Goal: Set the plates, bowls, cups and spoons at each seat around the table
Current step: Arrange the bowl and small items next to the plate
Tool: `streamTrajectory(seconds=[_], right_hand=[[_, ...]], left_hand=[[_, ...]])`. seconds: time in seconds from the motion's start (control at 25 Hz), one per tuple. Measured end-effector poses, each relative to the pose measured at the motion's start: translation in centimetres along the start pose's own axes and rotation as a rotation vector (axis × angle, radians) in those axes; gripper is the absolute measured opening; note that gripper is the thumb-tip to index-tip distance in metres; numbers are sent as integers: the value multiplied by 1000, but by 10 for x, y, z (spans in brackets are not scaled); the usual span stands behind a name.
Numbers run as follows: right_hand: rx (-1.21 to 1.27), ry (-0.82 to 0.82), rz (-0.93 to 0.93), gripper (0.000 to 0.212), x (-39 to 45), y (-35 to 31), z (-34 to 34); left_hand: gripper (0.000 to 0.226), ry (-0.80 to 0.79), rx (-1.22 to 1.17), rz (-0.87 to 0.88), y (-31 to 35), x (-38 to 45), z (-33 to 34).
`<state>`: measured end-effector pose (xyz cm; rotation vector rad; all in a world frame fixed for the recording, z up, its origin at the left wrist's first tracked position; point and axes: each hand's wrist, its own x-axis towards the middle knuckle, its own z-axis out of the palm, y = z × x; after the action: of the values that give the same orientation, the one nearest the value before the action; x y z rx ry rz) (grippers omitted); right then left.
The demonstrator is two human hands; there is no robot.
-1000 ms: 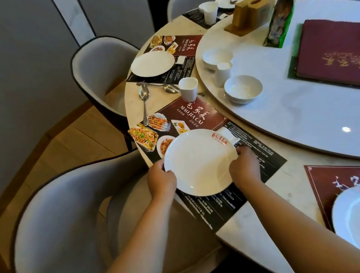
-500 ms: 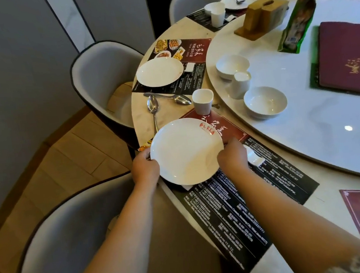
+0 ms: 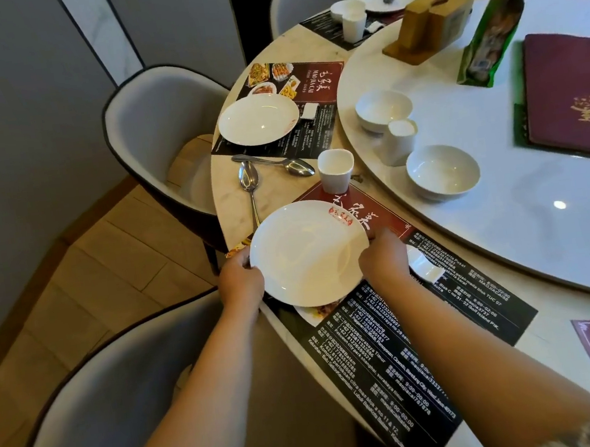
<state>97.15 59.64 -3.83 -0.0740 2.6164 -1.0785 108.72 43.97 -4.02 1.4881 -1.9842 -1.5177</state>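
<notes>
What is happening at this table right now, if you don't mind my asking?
A person is laying a round dining table. Both hands, left hand and right hand, hold a white plate by its rim over the nearest placemat. Two spoons and a cup lie just beyond; two bowls wait on the turntable.

White plate [image 3: 305, 255] over placemat [image 3: 428, 325]

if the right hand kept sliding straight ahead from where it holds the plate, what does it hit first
Probably the cup. The right hand grips the plate rim and points up the placemat, where the cup stands. Depth is unclear, so it might pass just beside it.
</notes>
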Motion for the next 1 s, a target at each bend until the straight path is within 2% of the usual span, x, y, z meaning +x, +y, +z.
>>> streamTrajectory(seconds=[0.2, 0.28, 0.36, 0.44, 0.56, 0.72, 0.88, 1.0], right_hand=[[-8, -37, -18, 36, 6, 7, 1], [-33, -15, -74, 36, 13, 8, -1], [-53, 36, -144, 33, 19, 5, -6], [2, 122, -169, 30, 29, 1, -20], [94, 288, -219, 29, 37, 0, -44], [116, 428, -124, 32, 63, 15, -82], [136, 442, -35, 53, 90, 28, -101], [229, 367, 58, 59, 110, 36, -108]], left_hand=[[41, 0, 32, 37, -2, -4, 1], [41, 60, 95, 75, 2, 0, 5], [39, 130, 111, 168, 12, 3, 11], [32, 124, 69, 311, 32, 1, 29], [27, -30, -7, 407, 61, -9, 61], [29, -283, -122, 347, 94, -12, 126], [27, -356, -143, 310, 115, -12, 179], [29, -400, -195, 245, 120, -8, 209]])
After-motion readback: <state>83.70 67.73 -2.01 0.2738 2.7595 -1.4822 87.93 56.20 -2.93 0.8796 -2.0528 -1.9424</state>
